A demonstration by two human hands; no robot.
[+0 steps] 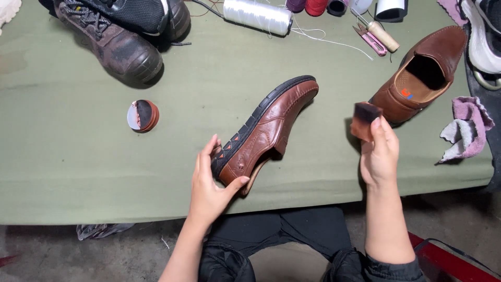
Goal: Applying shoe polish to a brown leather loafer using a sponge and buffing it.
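My left hand [211, 180] grips the heel of a brown leather shoe [269, 128], which lies on its side on the green table cover [62, 156] with its black sole turned to the left. My right hand [380, 154] holds a small brown-stained sponge block [365, 120] up, just right of the shoe and apart from it. The matching brown shoe [422, 75] stands upright further right. A small round polish tin [142, 116] sits open to the left of the held shoe.
Dark worn boots [117, 42] lie at the back left. A white thread spool [258, 14], other spools, an awl and pink snips [371, 40] line the back edge. A pink and grey rag [467, 128] lies at right beside a white sneaker [482, 42].
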